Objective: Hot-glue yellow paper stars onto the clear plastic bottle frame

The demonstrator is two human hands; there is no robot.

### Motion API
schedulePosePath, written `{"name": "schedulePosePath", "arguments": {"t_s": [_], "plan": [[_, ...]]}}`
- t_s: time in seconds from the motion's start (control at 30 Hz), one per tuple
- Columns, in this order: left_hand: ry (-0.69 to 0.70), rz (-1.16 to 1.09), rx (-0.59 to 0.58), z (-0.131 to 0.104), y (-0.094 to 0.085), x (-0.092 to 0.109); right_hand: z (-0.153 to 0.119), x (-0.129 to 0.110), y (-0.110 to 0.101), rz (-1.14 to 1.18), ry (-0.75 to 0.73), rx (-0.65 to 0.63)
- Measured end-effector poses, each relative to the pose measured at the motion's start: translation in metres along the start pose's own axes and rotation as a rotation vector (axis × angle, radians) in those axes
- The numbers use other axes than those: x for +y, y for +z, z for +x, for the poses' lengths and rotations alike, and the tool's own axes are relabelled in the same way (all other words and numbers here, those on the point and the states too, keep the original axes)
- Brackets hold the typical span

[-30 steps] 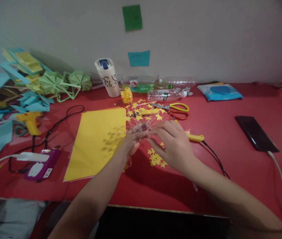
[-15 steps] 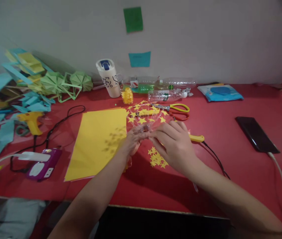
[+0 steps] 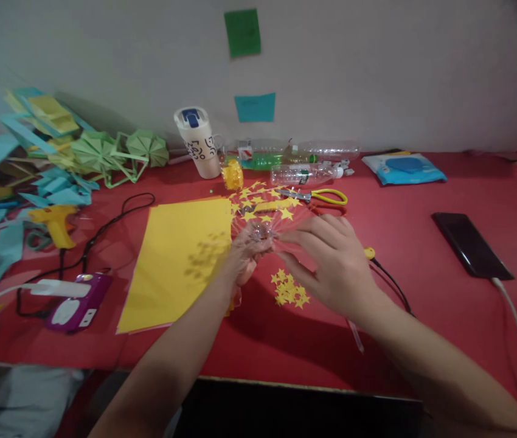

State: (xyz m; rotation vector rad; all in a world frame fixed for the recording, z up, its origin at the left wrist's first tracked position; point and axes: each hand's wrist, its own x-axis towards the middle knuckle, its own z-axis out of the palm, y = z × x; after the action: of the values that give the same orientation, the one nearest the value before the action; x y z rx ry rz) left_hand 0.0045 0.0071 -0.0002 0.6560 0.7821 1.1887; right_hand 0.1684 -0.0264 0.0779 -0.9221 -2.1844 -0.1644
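My left hand [image 3: 246, 252] is closed round a clear plastic piece [image 3: 262, 231] with yellow stars on its spread far part. Just to its right is my right hand [image 3: 331, 258], thumb and fingers brought toward the same piece; whatever lies at its fingertips is too small to make out. A pile of small yellow stars [image 3: 288, 291] lies on the red table below the hands. Yellow paper sheets [image 3: 176, 261] are stacked to the left. Pliers with yellow and red handles [image 3: 329, 196] rest beyond my right hand.
Clear bottles [image 3: 304, 175], a white tumbler [image 3: 199, 146] and a wipes pack [image 3: 404, 169] stand or lie along the wall. A phone [image 3: 471, 246] is at right. Left are a yellow glue gun [image 3: 58, 224], a purple power strip [image 3: 80, 304], folded paper shapes [image 3: 98, 152] and a person's arm.
The star-covered plastic has turned and shifted slightly left in my left hand. My right hand has moved a little right, now covering more of the yellow-handled tool beside it.
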Motion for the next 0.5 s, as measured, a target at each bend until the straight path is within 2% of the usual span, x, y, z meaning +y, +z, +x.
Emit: {"name": "schedulePosePath", "arguments": {"t_s": [0.1,0.23,0.5], "plan": [[0.014,-0.028,0.013,0.003,-0.004,-0.003,0.003,0.005,-0.014,0.123,0.000,-0.096],[0.023,-0.018,-0.005,0.005,-0.007,-0.004,0.002,0.007,-0.017,0.065,-0.080,-0.199],[0.040,0.033,0.013,0.004,-0.004,-0.004,-0.001,0.000,0.003,0.029,-0.110,-0.135]]}}
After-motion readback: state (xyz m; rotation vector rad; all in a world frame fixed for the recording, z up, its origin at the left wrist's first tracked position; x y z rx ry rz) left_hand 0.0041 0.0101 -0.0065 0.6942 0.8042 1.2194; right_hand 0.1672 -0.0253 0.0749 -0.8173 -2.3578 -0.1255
